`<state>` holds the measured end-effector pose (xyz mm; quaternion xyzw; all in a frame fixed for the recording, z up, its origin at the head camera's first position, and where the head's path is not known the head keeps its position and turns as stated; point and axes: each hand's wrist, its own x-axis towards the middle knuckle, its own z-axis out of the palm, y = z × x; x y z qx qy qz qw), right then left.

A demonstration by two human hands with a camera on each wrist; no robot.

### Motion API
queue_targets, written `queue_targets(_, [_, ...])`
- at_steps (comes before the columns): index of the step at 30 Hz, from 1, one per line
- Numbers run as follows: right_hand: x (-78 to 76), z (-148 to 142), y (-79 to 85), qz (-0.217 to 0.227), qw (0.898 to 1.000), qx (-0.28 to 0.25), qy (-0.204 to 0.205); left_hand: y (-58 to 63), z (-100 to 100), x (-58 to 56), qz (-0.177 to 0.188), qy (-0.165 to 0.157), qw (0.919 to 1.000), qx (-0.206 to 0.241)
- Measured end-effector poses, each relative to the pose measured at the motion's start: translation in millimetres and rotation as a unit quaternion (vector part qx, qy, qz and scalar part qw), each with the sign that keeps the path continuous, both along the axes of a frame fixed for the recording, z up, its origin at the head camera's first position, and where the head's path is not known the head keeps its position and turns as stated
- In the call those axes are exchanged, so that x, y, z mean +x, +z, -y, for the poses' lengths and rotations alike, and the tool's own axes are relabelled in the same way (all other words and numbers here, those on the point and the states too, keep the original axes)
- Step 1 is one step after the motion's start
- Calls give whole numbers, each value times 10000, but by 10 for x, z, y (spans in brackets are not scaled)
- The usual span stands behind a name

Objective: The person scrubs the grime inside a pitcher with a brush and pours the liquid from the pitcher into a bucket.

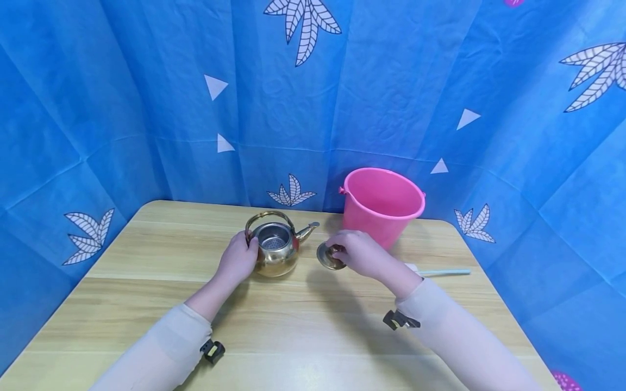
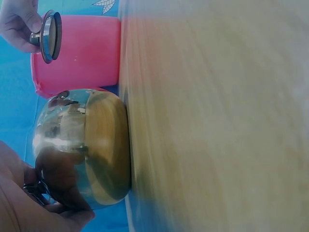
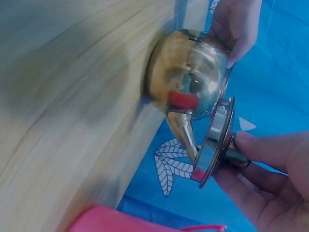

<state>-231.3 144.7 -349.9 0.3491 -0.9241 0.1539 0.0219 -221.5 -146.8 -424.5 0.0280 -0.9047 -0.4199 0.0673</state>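
Observation:
A shiny gold metal teapot (image 1: pixel 277 265) stands on the wooden table, its mouth uncovered and a perforated strainer (image 1: pixel 274 243) visible inside. Its arched handle (image 1: pixel 270 214) is upright and its spout (image 1: pixel 308 231) points right. My left hand (image 1: pixel 238 256) grips the lower left end of the handle, against the pot's side. To the right of the spout, my right hand (image 1: pixel 361 253) pinches the teapot lid (image 1: pixel 326 257) by its knob. In the right wrist view, thumb and fingers close on the knob, and the lid (image 3: pixel 216 145) is tilted, held above the tabletop.
A pink bucket (image 1: pixel 364 216) stands at the back right, just behind my right hand. Partly behind my right forearm lies a thing with a light blue stick handle (image 1: pixel 445 272). Blue patterned curtain (image 1: pixel 288 108) encloses the table's back and sides.

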Motion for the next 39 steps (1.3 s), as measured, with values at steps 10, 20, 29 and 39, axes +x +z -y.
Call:
queue_targets(10, [32, -53, -16, 68, 9999, 40, 68, 8, -3, 9, 33, -3, 10000, 6])
queue_targets(20, [26, -134, -88, 139, 9999, 48, 36, -23, 5, -8, 7, -7, 10000, -12])
queue_targets(29, [20, -205, -127, 221, 9996, 117, 91, -6, 4, -8, 45, 5, 10000, -40])
queue_targets(39, [11, -287, -164, 452, 9985, 148, 268, -5, 5, -3, 87, 2, 9999, -76])
